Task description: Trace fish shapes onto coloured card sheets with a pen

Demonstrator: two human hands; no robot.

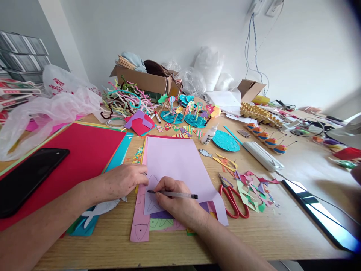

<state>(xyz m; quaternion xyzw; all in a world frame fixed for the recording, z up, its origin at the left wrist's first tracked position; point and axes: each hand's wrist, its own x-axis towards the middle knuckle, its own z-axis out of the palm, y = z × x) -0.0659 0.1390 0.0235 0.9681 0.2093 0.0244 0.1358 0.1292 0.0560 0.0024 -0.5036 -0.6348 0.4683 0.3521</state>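
My right hand [176, 197] is closed round a pen [180, 194] with a clear barrel and dark cap end. The pen's tip touches a light purple sheet of paper [172, 154], where a fish outline is partly drawn. My left hand [131, 182] has its fingers curled together at the sheet's left edge, holding it down. Beneath lie other coloured papers, including a pink strip [140, 231] with a fish drawn on it and a green piece [161, 224]. A white fish-shaped cutout [103, 207] lies partly under my left forearm.
Red-handled scissors [234, 199] and paper scraps [255, 188] lie at right, near a glue bottle [210, 134] and blue disc [226, 141]. A black phone [31, 175] rests on red paper [93, 143] at left. Pipe cleaners [126, 96] and a cardboard box [143, 78] stand behind.
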